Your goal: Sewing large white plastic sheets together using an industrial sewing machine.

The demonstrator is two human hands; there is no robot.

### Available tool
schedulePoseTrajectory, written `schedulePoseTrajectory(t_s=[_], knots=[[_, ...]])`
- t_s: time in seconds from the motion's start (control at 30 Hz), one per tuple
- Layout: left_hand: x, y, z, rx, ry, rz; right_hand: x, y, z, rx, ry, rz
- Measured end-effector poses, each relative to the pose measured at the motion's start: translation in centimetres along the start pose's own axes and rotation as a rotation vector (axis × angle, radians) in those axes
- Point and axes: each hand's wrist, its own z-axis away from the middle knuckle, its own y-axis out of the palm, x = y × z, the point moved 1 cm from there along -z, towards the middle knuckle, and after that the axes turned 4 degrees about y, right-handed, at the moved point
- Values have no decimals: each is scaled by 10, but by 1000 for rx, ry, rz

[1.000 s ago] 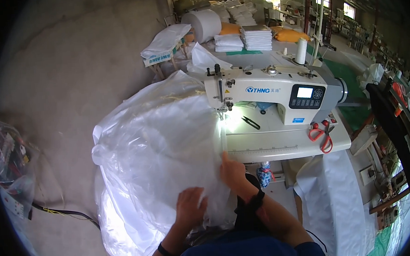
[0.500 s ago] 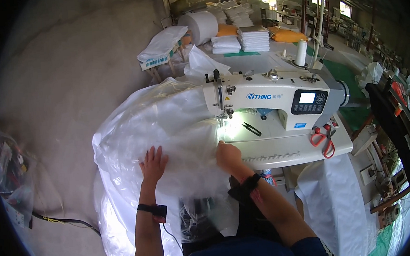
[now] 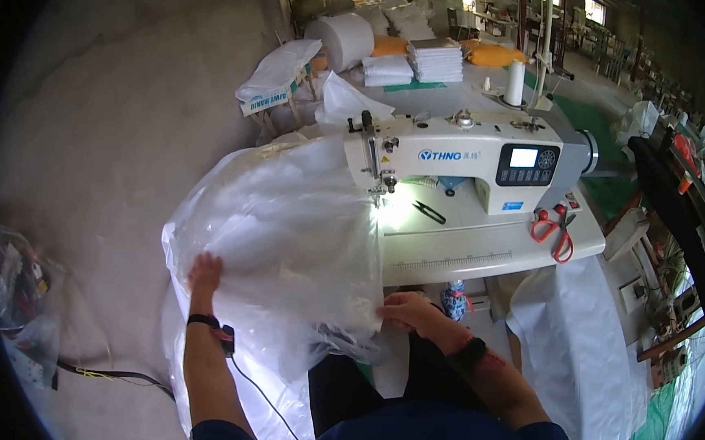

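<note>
A large clear plastic bag [image 3: 287, 224] drapes from the white sewing machine [image 3: 463, 163] down over the table's left end and onto my lap. My left hand [image 3: 203, 273] lies flat with spread fingers on the bag's far left edge. My right hand [image 3: 404, 310] pinches the bag's lower right edge near the table's front edge. The needle area [image 3: 383, 192] is lit, with the bag reaching up to it.
Red-handled scissors [image 3: 553, 226] and black thread snips [image 3: 428, 211] lie on the white table [image 3: 494, 251]. A thread cone [image 3: 515, 83], stacks of folded white bags [image 3: 407, 62] and a large white roll [image 3: 348, 39] stand behind. White sheeting [image 3: 572, 327] hangs at the right. A cable [image 3: 110, 372] crosses the concrete floor.
My left hand has moved out to the left along the bag and spread it wider. My right hand has come back from the needle area to the table's front edge.
</note>
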Motion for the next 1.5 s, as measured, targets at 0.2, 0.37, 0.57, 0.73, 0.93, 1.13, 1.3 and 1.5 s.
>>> schedulePoseTrajectory(t_s=[0.2,0.37,0.57,0.73,0.93,1.13,1.3,1.5], knots=[[-6,-57,45,-360,-15,233,-32,19,6,-39,-49,29],[-165,-77,168,-415,567,566,-44,20,7,-11,-56,-82],[-59,54,180,43,-164,114,-45,24,38,-87,-105,-223],[-55,21,194,-261,-24,312,-62,22,35,-103,-83,-248],[-215,-99,252,-455,917,665,-58,29,42,1,-165,-452],[-224,-30,241,-417,682,214,-50,35,52,37,-68,-585],[-164,-28,230,-413,516,303,-60,31,51,20,-48,-580],[-110,-19,230,-480,317,273,-52,36,52,36,25,-452]])
